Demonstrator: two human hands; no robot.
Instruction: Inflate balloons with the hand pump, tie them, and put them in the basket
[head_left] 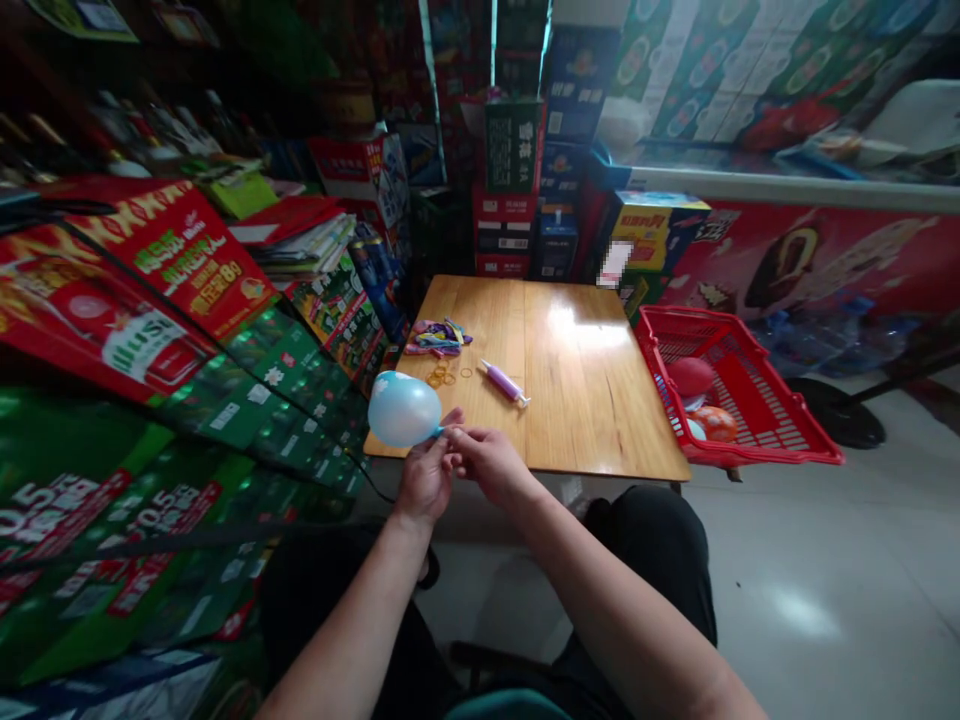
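Observation:
A light blue inflated balloon (405,410) with white markings hangs over the table's front left corner, its neck pointing right. My left hand (426,475) is closed on the balloon's neck. From the other side, my right hand (484,458) pinches at the same neck, its fingertips touching those of the left. Whether a rubber band is between the fingers is too small to tell. Just beyond the hands lie several rubber bands (441,376) and a purple hand pump (503,383) with a white nozzle. A pile of uninflated colourful balloons (439,337) rests behind them.
The wooden table (577,400) stands before my knees. At its right is a red basket (780,400) holding several inflated balloons, among them a red balloon (688,376) and an orange balloon (712,424). Stacked green cartons (247,440) crowd the left side; more boxes (514,150) stand behind.

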